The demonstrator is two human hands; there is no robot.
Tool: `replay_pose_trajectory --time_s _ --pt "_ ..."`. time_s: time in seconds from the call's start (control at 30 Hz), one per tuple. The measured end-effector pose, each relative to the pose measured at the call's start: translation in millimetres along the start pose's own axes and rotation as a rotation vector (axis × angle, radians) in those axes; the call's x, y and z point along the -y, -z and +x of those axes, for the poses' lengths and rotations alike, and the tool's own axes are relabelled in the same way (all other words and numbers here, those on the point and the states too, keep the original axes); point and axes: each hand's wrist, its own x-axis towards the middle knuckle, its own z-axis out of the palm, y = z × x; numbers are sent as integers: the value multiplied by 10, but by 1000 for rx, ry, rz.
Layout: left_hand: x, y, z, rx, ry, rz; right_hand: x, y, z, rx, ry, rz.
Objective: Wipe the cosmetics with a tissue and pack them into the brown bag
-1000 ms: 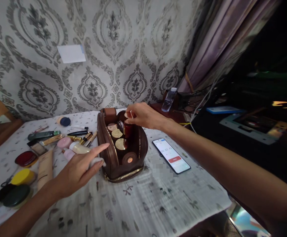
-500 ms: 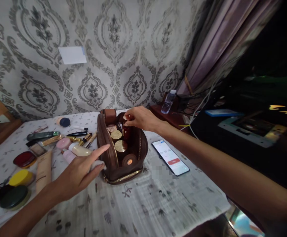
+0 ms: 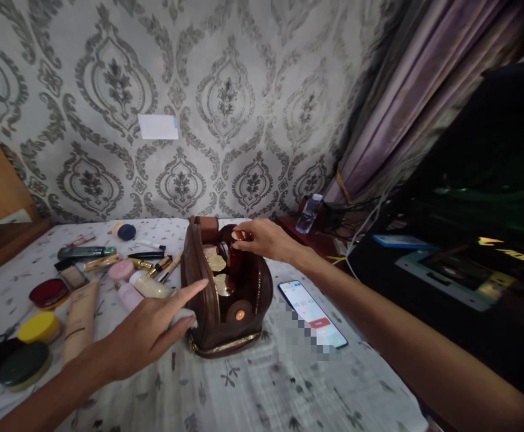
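Brown bag between cosmetics and phone, right hand pinching red container, left hand, hold unclear

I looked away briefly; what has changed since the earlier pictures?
Mainly the view: it has tilted up, so the brown bag and phone sit lower in the picture. No hold was visibly taken or released. The right hand still grips the red container near its top, at the bag's opening; the left hand stays by the bag's left side. The cosmetics lie as before.

2 hands at brown bag
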Motion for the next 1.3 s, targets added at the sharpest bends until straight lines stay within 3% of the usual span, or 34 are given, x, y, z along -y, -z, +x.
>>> replay_pose_trajectory --time_s 0.37,0.47,0.63,0.73,0.93,1.1,1.3 --pt "37 -10 8 6 -17 -44 -72 -64 56 -41 -49 56" --pt "17 5 18 12 6 -16 -87 32 35 -98 -64 67" --pt "16 10 21 -6 2 29 0 316 -20 -321 -25 115" --pt "39 1 7 -25 -13 67 117 356 -20 -361 29 190" --pt "13 22 33 -20 -37 94 356 14 71 -210 103 306" --pt "20 16 34 -10 -21 110 376 -290 140 -95 125 201" --pt "59 -1 0 -30 -9 153 288 -325 152 -81 123 229"
